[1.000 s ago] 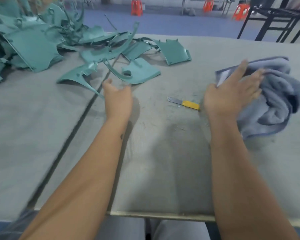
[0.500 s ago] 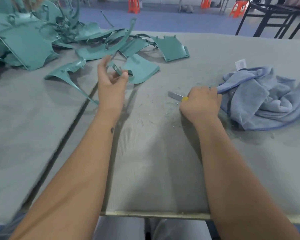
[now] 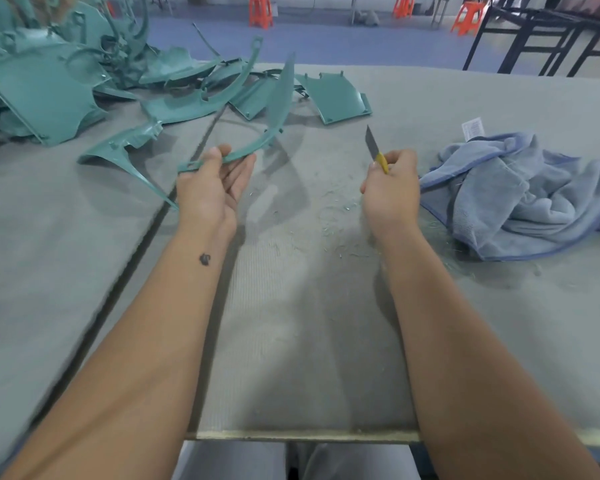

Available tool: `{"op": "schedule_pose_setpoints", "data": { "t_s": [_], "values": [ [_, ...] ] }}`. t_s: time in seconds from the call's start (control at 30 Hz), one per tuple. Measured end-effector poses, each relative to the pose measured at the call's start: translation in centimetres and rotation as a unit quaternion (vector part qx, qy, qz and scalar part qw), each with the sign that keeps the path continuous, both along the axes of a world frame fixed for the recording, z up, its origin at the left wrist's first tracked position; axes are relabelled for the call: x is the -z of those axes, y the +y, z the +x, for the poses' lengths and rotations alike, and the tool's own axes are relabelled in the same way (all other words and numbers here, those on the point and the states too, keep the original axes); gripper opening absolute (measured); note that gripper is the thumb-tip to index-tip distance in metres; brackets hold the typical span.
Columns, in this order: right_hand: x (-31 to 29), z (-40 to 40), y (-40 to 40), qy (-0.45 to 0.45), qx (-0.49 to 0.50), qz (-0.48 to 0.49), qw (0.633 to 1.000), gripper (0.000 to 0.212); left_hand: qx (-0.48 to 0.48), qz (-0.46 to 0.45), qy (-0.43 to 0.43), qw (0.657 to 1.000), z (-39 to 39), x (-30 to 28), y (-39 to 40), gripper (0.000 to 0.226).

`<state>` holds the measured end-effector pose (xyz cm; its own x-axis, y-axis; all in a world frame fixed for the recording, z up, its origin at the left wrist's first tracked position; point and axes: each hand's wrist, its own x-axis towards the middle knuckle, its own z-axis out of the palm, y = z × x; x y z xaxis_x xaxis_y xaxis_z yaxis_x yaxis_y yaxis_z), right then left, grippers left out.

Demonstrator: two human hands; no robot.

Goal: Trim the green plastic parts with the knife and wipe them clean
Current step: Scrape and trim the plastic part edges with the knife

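Note:
My left hand (image 3: 213,183) holds a long curved green plastic part (image 3: 274,112) by its lower end, lifted off the table with its tip pointing up and away. My right hand (image 3: 392,187) grips a knife (image 3: 374,147) with a yellow handle, its grey blade pointing up, a short way right of the part. A crumpled blue cloth (image 3: 520,192) lies on the table just right of my right hand. Several more green plastic parts (image 3: 49,88) are heaped at the far left, and one flat panel (image 3: 336,98) lies behind the knife.
The grey felt-covered table (image 3: 291,323) has a dark seam running diagonally on the left and small plastic shavings (image 3: 333,220) between my hands. Its near edge lies just above my lap. Orange stools (image 3: 260,12) and black metal frames (image 3: 548,36) stand beyond the table.
My left hand has lifted the curved green part from the pile. My right hand left the cloth, picked the knife up off the table and raised it blade up.

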<state>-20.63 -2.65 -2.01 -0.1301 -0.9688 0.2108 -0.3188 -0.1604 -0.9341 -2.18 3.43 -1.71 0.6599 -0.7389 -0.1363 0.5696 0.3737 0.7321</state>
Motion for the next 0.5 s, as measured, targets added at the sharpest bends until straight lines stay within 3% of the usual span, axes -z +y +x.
{"op": "schedule_pose_setpoints", "data": {
  "t_s": [0.1,0.2,0.37,0.5],
  "values": [
    [0.0,-0.2,-0.6,-0.01,0.006,0.039,0.999,0.014,0.027,-0.015,0.093,0.995,-0.9,0.1,0.1,0.013],
    [0.0,-0.3,-0.8,-0.077,-0.013,0.079,0.994,0.043,0.021,0.017,0.021,0.999,-1.9,0.4,0.2,0.048],
    [0.2,-0.2,-0.8,-0.129,-0.064,0.081,0.986,0.01,0.012,0.072,-0.141,0.987,-1.5,-0.3,1.1,0.015],
    [0.6,-0.7,-1.1,0.047,0.025,-0.019,0.998,0.009,-0.01,0.175,-0.268,0.947,-0.6,0.0,1.2,0.001]
  ]
}}
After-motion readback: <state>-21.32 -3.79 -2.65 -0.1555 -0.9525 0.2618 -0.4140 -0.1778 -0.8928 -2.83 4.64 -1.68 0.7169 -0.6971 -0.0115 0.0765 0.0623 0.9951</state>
